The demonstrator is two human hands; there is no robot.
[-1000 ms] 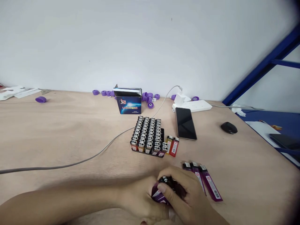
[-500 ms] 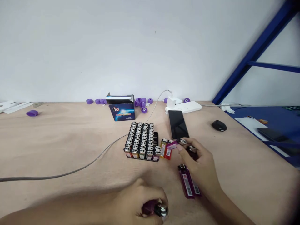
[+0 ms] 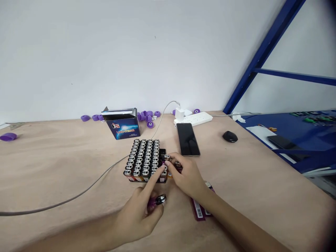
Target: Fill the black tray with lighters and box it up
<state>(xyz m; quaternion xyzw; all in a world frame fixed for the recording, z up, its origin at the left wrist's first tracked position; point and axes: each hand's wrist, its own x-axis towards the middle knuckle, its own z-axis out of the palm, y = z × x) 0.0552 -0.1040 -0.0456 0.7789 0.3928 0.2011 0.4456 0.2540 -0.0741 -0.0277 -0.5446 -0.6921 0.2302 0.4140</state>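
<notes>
A black tray (image 3: 163, 152) stands on the table, packed with several rows of lighters (image 3: 143, 157) with metal tops. Gaps show in its right-hand row. My right hand (image 3: 187, 175) is closed at that row, its thumb and forefinger pinching a purple lighter (image 3: 167, 158) by its metal top; a second lighter (image 3: 179, 166) shows inside the palm. My left hand (image 3: 139, 213) curls around another purple lighter (image 3: 156, 200), with its forefinger stretched to the tray's front right corner. Below my right wrist lie purple lighters (image 3: 198, 210), partly covered by the forearm.
Behind the tray stands an open lighter box (image 3: 124, 127), with purple caps (image 3: 149, 117) beside it. A phone (image 3: 188, 139), a white power strip (image 3: 196, 119) and a black mouse (image 3: 230, 136) are to the right. A grey cable (image 3: 86, 192) crosses the left side.
My right hand has carried its purple lighter left to the tray's right-hand row. My left hand has risen toward the tray, forefinger now extended. The view has turned slightly right.
</notes>
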